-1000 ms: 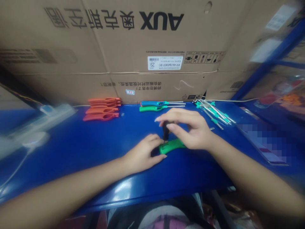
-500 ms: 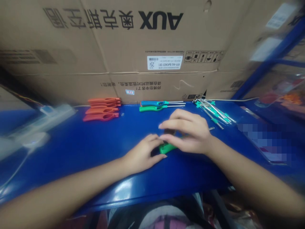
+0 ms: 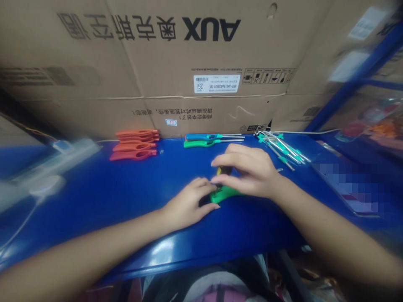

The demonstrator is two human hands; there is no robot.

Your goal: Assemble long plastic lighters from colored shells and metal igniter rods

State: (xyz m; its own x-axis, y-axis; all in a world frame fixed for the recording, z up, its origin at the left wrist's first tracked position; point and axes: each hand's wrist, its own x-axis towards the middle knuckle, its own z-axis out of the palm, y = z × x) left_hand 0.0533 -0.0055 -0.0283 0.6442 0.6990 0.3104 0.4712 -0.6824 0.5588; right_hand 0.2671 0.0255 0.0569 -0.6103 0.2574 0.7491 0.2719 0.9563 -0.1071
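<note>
Our left hand [image 3: 189,205] rests on the table [image 3: 126,188], its fingers closed on the end of the green handle [image 3: 225,193], which lies mid-table. Our right hand [image 3: 248,170] pinches a small part [image 3: 222,171] just above the handle.

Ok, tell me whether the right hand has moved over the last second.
Yes, slightly: the right hand has sunk toward the green handle, its fingertips lower against the blue and green tools by the carton.

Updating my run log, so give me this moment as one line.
left hand: touches green handle end | right hand: pinches small dark part above handle | surface: blue table | aside: orange handles
</note>
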